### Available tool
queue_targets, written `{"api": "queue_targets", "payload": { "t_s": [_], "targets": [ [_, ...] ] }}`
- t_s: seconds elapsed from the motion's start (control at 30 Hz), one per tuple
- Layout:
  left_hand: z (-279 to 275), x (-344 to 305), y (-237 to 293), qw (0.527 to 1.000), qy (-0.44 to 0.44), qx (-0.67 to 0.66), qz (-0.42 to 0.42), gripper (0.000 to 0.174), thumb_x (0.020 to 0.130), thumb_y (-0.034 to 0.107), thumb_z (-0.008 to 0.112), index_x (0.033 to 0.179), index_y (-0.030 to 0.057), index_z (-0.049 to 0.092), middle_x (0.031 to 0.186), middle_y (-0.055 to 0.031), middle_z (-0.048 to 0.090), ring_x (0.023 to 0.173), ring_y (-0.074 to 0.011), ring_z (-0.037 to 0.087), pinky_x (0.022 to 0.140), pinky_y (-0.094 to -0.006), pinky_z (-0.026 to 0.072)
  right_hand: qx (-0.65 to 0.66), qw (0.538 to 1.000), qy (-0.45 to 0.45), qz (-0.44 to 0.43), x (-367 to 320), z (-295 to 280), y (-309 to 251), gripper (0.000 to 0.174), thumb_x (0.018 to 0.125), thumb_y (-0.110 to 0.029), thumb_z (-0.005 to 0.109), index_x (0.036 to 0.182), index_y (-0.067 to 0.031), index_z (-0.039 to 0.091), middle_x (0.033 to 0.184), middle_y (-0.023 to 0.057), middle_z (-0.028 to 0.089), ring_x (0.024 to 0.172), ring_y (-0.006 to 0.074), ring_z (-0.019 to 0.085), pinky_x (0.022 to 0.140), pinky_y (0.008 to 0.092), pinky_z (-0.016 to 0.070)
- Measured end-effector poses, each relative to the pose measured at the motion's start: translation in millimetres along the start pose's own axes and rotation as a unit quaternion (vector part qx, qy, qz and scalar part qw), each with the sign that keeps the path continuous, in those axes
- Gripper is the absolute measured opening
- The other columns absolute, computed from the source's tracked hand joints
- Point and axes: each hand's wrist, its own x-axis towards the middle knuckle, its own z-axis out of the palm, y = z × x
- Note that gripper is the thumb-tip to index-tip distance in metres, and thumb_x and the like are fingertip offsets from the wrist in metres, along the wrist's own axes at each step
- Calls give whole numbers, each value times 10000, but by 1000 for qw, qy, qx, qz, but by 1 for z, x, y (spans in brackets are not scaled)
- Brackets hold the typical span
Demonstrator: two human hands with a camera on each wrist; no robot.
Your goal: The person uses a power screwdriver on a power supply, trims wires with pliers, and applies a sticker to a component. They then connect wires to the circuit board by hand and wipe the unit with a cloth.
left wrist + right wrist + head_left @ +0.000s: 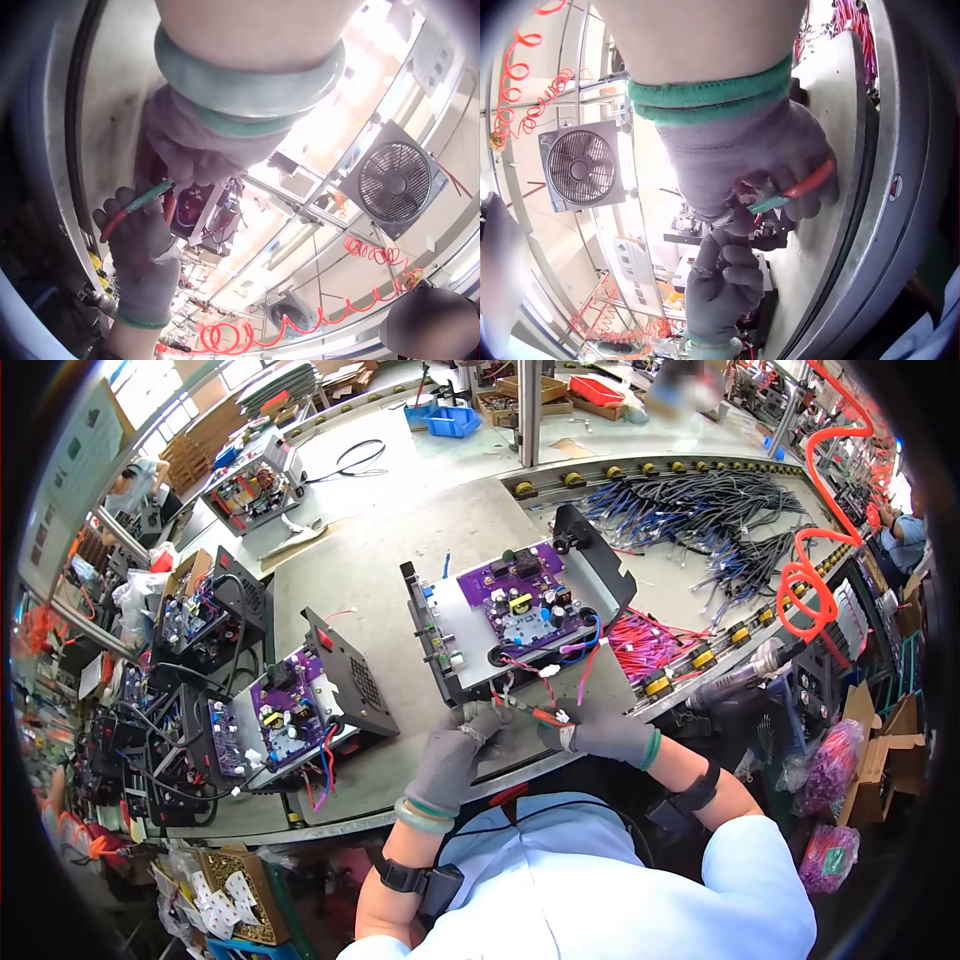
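Observation:
My gloved left hand is at the front edge of an open metal chassis, fingers curled and thumb against fingertips, pinching at thin wires that hang from the chassis. The contact itself is covered by the fingers. Gripped in my gloved right hand is a small hand tool with red-and-green handles; its working end is hidden among the fingers, close to the left fingertips. Above both hands sits a purple circuit board in the grey chassis, with blue, red and pink leads drooping over the front.
To the left stands a second chassis with a purple board, and more units are crowded behind it. Black cables and pink wires lie in bundles at right. A coiled red air hose hangs there. Rollers edge the bench.

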Motion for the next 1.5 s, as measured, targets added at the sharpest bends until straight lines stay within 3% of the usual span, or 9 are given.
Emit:
{"api": "queue_targets", "payload": {
  "t_s": [0.5,0.6,0.7,0.8,0.97,1.17,1.23,1.33,1.5],
  "targets": [
    [-9,9,-18,997,48,36,54,106,981,154,648,928,63,644,799,8,598,619,-44,462,537,-221,362,51,999,11,10,-12,3,-18,364,903,-231,675,1208,-35,647,873,102,659,815,144,625,719,343,506],
    [-23,-3,-24,947,75,276,146,162,982,170,669,858,69,642,737,46,550,633,-32,456,548,-229,381,-125,989,47,-66,-25,-4,12,439,812,-266,683,1166,-11,641,991,257,687,913,372,687,821,465,537],
    [-82,-40,-49,954,-18,279,104,123,935,157,708,901,41,685,701,34,583,663,-58,515,605,-262,454,-15,997,-28,75,-42,-62,8,493,826,-103,626,1301,27,622,937,145,739,775,186,702,665,347,552],
    [-137,-109,-48,909,112,392,82,180,890,205,744,921,33,703,753,-19,670,710,-89,611,661,-290,506,182,967,146,105,-26,-111,119,359,893,-107,538,1226,-11,632,743,65,627,524,152,557,479,307,461],
    [-227,-188,-30,809,454,346,138,175,856,220,750,835,46,738,706,-49,706,670,-103,663,636,-301,529,430,873,230,30,31,-136,134,184,982,-247,547,1088,-104,593,921,71,649,739,228,653,611,360,559],
    [-307,-160,-14,729,439,523,46,229,829,156,715,1047,86,716,1043,-173,702,1011,-371,665,866,-435,529,326,914,235,46,126,-244,235,333,952,-211,598,1260,-83,594,1140,88,655,924,229,687,744,359,580],
    [-311,-149,-14,708,439,551,50,279,830,151,699,1103,94,691,1125,-175,675,1054,-373,648,896,-436,524,27,931,358,65,136,-283,245,331,943,-120,594,1259,-18,604,1108,99,685,929,195,662,814,354,550],
    [-306,-129,-17,675,449,581,67,381,816,116,643,1198,115,638,1304,-175,595,1141,-397,605,962,-446,512,-302,851,429,-11,98,-295,174,408,951,-30,548,1356,0,584,1225,105,691,1051,156,639,921,316,507],
    [-315,-97,-33,686,369,627,-5,350,807,208,606,1095,16,663,1129,-241,663,1075,-432,643,930,-493,527,48,889,412,-193,9,-257,56,327,1009,-164,627,1303,-19,619,1073,-14,657,837,34,552,685,186,445]
  ]
}}
